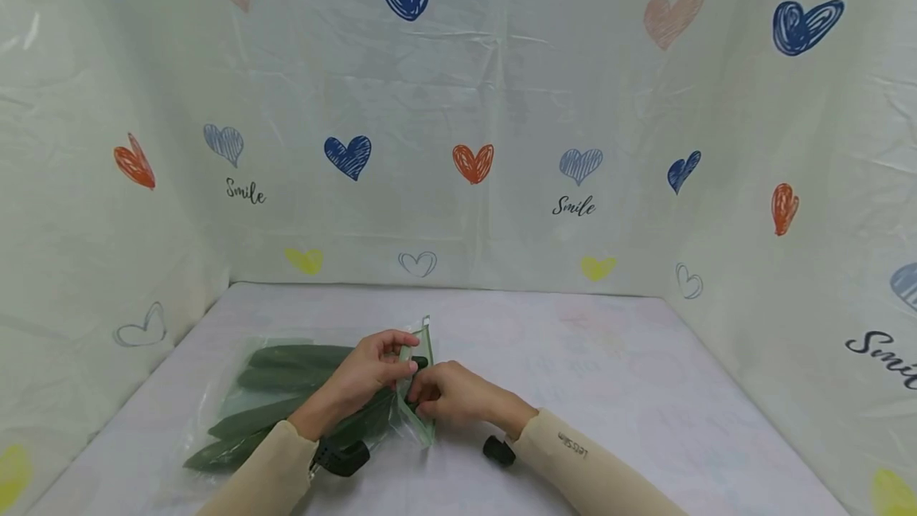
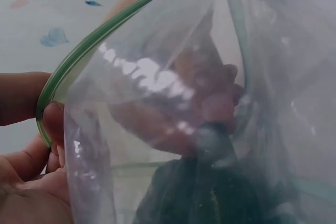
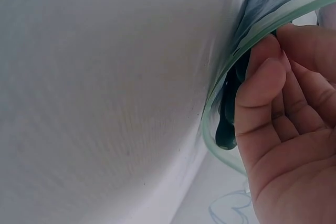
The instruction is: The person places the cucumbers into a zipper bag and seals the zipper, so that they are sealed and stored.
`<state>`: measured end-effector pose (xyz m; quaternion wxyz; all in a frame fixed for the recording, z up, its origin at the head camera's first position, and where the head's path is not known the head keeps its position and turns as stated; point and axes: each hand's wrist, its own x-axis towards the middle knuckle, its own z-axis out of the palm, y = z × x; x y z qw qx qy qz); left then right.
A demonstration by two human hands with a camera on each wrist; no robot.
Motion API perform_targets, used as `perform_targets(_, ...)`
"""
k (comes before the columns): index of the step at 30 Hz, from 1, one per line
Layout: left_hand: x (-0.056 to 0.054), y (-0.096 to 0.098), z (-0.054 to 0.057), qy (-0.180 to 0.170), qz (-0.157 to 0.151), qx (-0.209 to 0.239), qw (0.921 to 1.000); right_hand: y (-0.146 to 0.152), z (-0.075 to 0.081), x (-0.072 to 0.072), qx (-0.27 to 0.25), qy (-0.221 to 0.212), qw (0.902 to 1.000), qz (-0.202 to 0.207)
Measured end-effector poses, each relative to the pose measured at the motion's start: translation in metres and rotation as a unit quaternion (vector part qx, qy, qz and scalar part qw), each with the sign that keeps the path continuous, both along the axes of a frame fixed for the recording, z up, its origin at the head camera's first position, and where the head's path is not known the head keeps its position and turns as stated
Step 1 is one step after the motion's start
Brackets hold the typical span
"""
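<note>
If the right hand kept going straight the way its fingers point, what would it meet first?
The right hand points left into the zip bag's mouth, whose green rim it already pinches. Next would likely be the dark green leaves inside, though depth is unclear.

Both forearms run off the bottom edge of the head view, and the left hand (image 1: 368, 373) covers part of the bag (image 1: 286, 388) mouth. In the left wrist view the right hand (image 2: 178, 108) is only a smear behind glaring plastic. The right wrist view crops its own fingers (image 3: 262, 103), with the worktop (image 3: 105, 98) a pale blur
</note>
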<state>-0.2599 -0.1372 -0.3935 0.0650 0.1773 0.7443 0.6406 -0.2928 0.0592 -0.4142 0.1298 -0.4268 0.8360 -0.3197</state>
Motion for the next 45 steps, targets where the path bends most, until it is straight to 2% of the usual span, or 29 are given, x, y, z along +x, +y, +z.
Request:
perform_targets(18, 0.001, -0.001, 0.003, -0.004, -0.009, -0.004, 1.0, 0.005, 0.002, 0.0, -0.005, -0.021, 0.9995, 0.022)
perform_targets(25, 0.001, 0.001, 0.003, 0.0, -0.002, -0.004, 1.0, 0.015, 0.003, -0.004, 0.001, 0.018, 0.9996, 0.024)
perform_targets(37, 0.0, 0.008, -0.004, 0.006, 0.033, -0.041, 0.9986, 0.041, 0.013, -0.019, -0.011, 0.0, 0.9991, -0.04)
perform_targets(45, 0.005, 0.014, -0.002, 0.02, 0.027, -0.064, 0.9974, 0.049, 0.012, -0.033, -0.013, -0.015, 0.996, -0.087)
